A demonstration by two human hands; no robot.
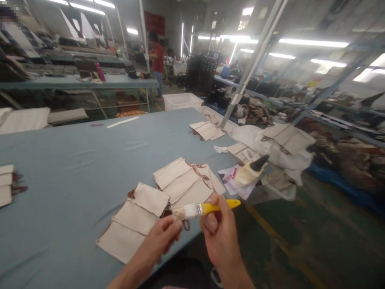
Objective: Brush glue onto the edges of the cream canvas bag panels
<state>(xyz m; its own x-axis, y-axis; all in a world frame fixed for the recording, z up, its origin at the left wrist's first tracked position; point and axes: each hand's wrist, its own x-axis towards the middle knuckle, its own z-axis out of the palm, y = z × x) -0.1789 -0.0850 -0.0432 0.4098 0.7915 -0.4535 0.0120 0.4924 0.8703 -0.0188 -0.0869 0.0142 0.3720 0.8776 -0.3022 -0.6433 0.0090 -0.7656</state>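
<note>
My right hand is closed around the yellow handle of a paintbrush, whose pale bristles point left. Just below the bristle tips, my left hand has its thumb and fingers pinched together; what they hold is hidden. A dark brown loop shows beside those fingertips. Under and beyond the left hand lies a cream fabric piece with brown edging, flat on the blue-green table. Behind the brush rests a stack of similar cream pieces with brown cords.
A cream container with a black nozzle stands on papers at the table's right edge. More cream pieces lie farther back. A slanted metal post rises beyond. A white bin and a person in red are farther off.
</note>
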